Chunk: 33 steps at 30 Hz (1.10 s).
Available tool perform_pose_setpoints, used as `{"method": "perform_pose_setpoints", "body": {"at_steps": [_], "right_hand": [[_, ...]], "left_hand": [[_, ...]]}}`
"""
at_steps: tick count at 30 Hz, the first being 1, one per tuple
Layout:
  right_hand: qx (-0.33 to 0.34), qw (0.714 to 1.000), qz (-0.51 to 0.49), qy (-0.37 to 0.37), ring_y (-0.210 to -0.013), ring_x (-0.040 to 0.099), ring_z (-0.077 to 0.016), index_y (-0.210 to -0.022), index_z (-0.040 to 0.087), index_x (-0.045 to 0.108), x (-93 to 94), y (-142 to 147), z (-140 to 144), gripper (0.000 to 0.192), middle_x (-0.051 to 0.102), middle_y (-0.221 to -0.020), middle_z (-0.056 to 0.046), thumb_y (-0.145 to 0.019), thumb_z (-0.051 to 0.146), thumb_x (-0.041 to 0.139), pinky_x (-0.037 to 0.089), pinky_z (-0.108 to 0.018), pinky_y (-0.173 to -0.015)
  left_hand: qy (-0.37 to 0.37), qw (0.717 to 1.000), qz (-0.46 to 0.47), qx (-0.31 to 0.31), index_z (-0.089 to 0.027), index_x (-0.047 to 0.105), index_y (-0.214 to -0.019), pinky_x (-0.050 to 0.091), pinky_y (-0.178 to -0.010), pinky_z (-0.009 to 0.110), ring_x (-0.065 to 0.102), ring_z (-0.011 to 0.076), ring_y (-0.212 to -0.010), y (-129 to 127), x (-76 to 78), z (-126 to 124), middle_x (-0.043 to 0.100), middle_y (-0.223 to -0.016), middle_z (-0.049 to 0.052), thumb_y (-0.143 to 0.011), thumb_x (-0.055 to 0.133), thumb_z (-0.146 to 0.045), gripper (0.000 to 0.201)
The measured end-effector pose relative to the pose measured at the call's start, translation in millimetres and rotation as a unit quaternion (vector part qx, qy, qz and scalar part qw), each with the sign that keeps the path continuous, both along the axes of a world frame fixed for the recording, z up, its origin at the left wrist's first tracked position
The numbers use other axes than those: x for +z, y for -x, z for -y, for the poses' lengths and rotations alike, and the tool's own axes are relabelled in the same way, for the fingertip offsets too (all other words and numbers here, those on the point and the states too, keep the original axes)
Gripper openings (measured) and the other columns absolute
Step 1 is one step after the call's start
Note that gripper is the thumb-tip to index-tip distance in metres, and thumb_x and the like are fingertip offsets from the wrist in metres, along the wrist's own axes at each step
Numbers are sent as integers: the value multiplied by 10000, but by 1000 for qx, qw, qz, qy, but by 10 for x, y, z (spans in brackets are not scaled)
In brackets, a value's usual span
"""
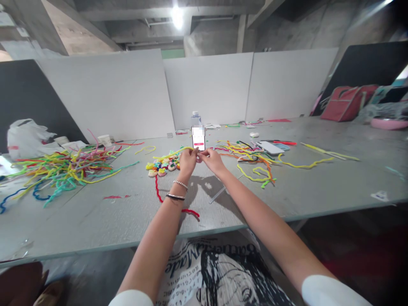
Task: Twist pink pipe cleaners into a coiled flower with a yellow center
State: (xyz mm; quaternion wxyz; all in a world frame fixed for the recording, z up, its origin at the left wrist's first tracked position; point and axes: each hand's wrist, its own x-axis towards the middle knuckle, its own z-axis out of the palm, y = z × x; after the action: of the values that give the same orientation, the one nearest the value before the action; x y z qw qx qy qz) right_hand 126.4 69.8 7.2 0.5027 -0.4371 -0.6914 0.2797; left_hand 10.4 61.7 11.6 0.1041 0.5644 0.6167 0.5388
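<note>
Head view. Both arms reach fwd over the near edge of the grey worktop [95, 221]. Left hand [187, 160] & right hand [212, 159] meet at mid-worktop, fingertips touching, fingers pressed together in a pinch on a yellow pipe cleaner [178, 151]; the exact grip is too small to tell. The stem runs left from the hands, above a cluster of small multicoloured pieces [162, 165]. Just behind the hands, a phone [198, 137] stands upright, screen lit. A red pipe cleaner [158, 193] lies by the left wrist, toward the near edge. Left end: big heap of mixed-colour pipe cleaners [63, 168], w/ a white plastic bag [25, 136] behind. Right of hands: yellow/orange tangle [251, 159]. Far right corner: red bag [346, 102].
</note>
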Motion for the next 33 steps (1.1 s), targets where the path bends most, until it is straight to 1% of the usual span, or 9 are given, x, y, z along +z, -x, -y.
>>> {"method": "perform_pose_setpoints", "body": {"at_steps": [8, 13, 16, 19, 22, 25, 28, 30, 33], "right_hand": [[9, 1000, -7, 6, -771, 622, -162, -664, 181, 579, 50, 16, 69, 105, 687, -739, -22, -726, 263, 600, 432, -264, -733], [15, 999, -47, 1, -778, 618, -155, -688, 182, 574, -6, 35, 22, 111, 676, -761, -23, -725, 283, 602, 439, -263, -728], [27, 993, -105, 36, -725, 607, -141, -757, 181, 579, -1, 26, 10, 170, 661, -777, -20, -732, 349, 594, 446, -248, -654], [36, 981, -157, 109, -691, 603, -123, -850, 188, 566, 65, 9, 74, 255, 661, -829, -17, -723, 406, 605, 429, -222, -581], [59, 969, -161, 179, -698, 610, -123, -929, 197, 544, 128, -5, 169, 339, 665, -861, -21, -703, 433, 635, 410, -213, -554], [117, 958, -152, 211, -731, 624, -131, -963, 207, 552, 142, -10, 227, 371, 667, -908, -28, -688, 428, 664, 414, -221, -572], [163, 953, -146, 209, -725, 625, -125, -967, 223, 582, 130, -10, 235, 338, 669, -917, -21, -695, 405, 662, 414, -223, -589], [163, 953, -151, 207, -688, 611, -111, -949, 226, 600, 122, -11, 220, 298, 673, -897, -14, -700, 382, 652, 407, -218, -586], [142, 951, -174, 212, -612, 564, -85, -890, 218, 618, 110, -14, 182, 252, 680, -881, -13, -684, 359, 652, 386, -205, -559]], "left_hand": [[-15, 999, 27, 25, -183, 544, -565, 364, -635, 276, 549, 174, -618, 19, 51, 15, 593, -572, 41, -796, 527, -438, 344], [-21, 997, 75, -10, -172, 543, -560, 354, -581, 257, 516, 145, -566, 28, 35, -10, 571, -548, 24, -789, 547, -431, 346], [-43, 990, 127, -45, -163, 561, -578, 357, -568, 244, 505, 129, -560, 1, 13, -6, 567, -553, 12, -765, 570, -468, 358], [-55, 976, 198, -76, -156, 573, -589, 352, -549, 232, 485, 109, -538, -25, 7, 20, 547, -538, -3, -732, 597, -512, 385], [-35, 955, 274, -106, -149, 612, -636, 364, -553, 220, 503, 98, -550, -37, 17, 49, 570, -563, 1, -703, 612, -549, 406], [-12, 937, 326, -126, -154, 642, -694, 387, -577, 214, 537, 96, -596, -47, 36, 72, 622, -645, 16, -683, 634, -548, 394], [2, 931, 338, -137, -156, 636, -693, 401, -589, 213, 550, 98, -625, -67, 56, 93, 644, -696, 26, -686, 644, -518, 362], [15, 935, 326, -139, -157, 635, -702, 410, -599, 216, 558, 106, -646, -81, 66, 105, 649, -707, 32, -699, 631, -511, 355], [30, 941, 306, -143, -164, 634, -743, 421, -624, 221, 585, 126, -714, -89, 75, 117, 662, -753, 39, -707, 610, -521, 360]]}}
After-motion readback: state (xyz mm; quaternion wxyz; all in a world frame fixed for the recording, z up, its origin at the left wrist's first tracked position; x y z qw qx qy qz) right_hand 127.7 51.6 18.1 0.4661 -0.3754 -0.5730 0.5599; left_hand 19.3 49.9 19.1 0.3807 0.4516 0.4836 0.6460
